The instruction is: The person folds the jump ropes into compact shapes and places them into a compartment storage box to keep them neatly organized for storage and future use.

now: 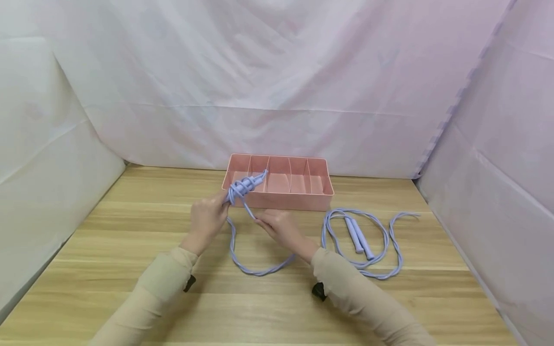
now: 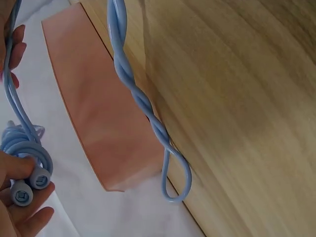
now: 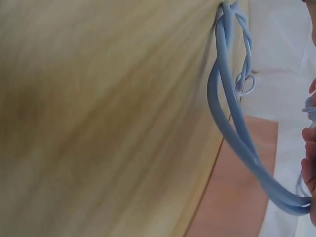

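My left hand grips the two blue handles of a jump rope, with cord wound around them in several loops. The handles' round ends show beside the thumb in the left wrist view. My right hand pinches a doubled stretch of the same cord, drawn from the wound bundle. The rest of the cord hangs below in a long twisted curve, ending in a small loop in the left wrist view. Both hands are in front of the pink box.
A pink box with several compartments stands at the back of the wooden table. To the right lies a second blue jump rope, loosely coiled around its two handles. White cloth hangs behind and at both sides.
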Available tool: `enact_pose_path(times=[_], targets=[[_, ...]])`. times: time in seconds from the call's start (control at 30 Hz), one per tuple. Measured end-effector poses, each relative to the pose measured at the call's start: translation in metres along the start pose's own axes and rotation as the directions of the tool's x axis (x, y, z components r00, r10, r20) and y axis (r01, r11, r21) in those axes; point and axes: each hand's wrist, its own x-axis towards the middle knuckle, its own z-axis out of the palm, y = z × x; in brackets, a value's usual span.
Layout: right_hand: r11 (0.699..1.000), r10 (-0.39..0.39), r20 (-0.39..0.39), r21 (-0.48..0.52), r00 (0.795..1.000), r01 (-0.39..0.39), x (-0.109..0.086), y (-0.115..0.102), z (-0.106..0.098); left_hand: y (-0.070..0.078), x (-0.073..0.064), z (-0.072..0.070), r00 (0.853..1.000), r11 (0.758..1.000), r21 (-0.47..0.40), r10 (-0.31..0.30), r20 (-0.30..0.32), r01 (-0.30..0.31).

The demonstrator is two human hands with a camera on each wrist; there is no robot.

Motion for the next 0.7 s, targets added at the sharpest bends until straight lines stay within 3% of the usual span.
enact_pose_path(times=[0.1, 0.2, 0.37, 0.53, 0.7], targets=[[0.996, -0.074, 0.006, -0.053, 0.997, 0.075, 0.003, -0.004, -0.004, 0.002, 0.000, -0.003, 0.999, 1.000, 0.008, -0.019, 0.041, 0.018], [0.998, -0.041, 0.039, -0.035, 0.998, 0.043, 0.004, -0.009, -0.008, 0.003, 0.001, -0.005, 0.998, 0.999, 0.021, -0.049, 0.039, 0.048], [0.999, 0.020, 0.068, -0.028, 0.997, -0.018, 0.004, -0.016, -0.015, 0.005, 0.007, -0.011, 0.997, 0.996, 0.031, -0.078, -0.017, 0.079], [0.989, 0.124, 0.080, 0.075, 0.989, -0.130, 0.002, -0.021, -0.021, 0.006, 0.014, -0.013, 0.994, 0.996, 0.050, -0.076, -0.078, 0.080], [0.940, 0.266, 0.109, 0.189, 0.958, -0.282, 0.002, -0.026, -0.025, 0.004, 0.018, -0.013, 0.988, 0.992, 0.083, -0.086, -0.129, 0.097]])
